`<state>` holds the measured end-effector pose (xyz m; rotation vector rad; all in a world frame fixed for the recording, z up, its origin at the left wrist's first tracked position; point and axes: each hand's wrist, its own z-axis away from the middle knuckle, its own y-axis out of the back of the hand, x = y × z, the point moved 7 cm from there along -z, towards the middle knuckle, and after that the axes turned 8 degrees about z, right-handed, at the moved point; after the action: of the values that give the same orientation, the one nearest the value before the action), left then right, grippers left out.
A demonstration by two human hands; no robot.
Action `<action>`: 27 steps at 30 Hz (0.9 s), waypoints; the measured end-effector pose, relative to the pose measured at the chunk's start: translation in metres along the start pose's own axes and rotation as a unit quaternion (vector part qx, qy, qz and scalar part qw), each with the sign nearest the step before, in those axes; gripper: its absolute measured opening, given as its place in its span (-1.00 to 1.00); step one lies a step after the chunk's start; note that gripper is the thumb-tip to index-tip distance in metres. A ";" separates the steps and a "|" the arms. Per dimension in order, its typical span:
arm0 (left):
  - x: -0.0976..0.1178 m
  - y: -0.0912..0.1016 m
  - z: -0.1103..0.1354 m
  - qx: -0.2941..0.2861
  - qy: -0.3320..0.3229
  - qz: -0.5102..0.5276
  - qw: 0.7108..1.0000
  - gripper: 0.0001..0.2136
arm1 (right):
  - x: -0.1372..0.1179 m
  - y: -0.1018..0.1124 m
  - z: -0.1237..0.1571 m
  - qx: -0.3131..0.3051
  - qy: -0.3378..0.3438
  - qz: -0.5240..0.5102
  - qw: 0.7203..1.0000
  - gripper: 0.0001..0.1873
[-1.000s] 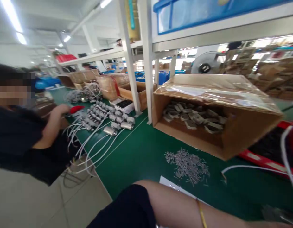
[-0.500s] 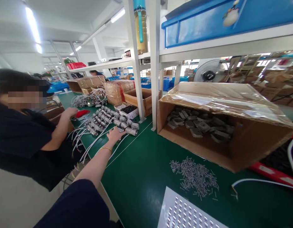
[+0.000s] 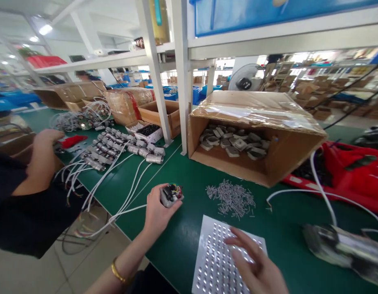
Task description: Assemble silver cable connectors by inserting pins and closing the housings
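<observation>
My left hand (image 3: 156,212) is closed around a grey metal connector housing (image 3: 169,198), its open face showing black parts and coloured wires. A white cable (image 3: 132,211) trails leftward from behind that hand. My right hand (image 3: 258,263), slightly blurred, hovers over a white sheet (image 3: 207,228) dotted with rows of shiny silver domes. Its fingers are stretched and apart, with nothing visible in them. Beyond the sheet lies a pile of small grey pins (image 3: 233,198) on the green table (image 3: 182,232).
A cardboard box (image 3: 201,160) lies on its side, holding grey housings (image 3: 238,143). Several cabled metal units (image 3: 115,145) lie to the left, near a co-worker's arm (image 3: 38,163). A red tray (image 3: 354,171) and a blurred metal unit (image 3: 345,249) are at right. Shelf posts (image 3: 180,81) rise behind.
My left hand has come back from the row of units on the left, bringing one housing with its cable. My right hand has entered over the dotted sheet. The view has turned right.
</observation>
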<state>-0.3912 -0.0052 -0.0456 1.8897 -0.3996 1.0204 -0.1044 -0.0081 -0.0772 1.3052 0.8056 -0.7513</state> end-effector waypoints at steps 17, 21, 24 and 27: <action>0.016 -0.058 0.060 -0.346 -0.134 0.162 0.914 -0.07 | -0.041 -0.050 -0.001 -0.178 0.070 -0.178 0.965 -0.32; 0.016 -0.081 0.061 -0.363 -0.034 0.235 0.901 -0.25 | -0.029 -0.029 -0.001 -0.078 0.059 -0.140 0.985 -0.47; 0.002 -0.082 0.062 -0.315 0.058 0.339 0.885 -0.28 | 0.000 0.004 0.010 0.078 -0.015 -0.263 0.961 -0.76; -0.005 -0.067 0.057 -0.319 0.095 0.438 0.835 -0.28 | 0.019 0.022 0.028 0.134 -0.038 -0.382 0.913 -0.41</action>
<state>-0.3244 -0.0191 -0.1014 0.9434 -1.3787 1.3983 -0.0737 -0.0342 -0.0794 1.1739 1.1977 -1.5710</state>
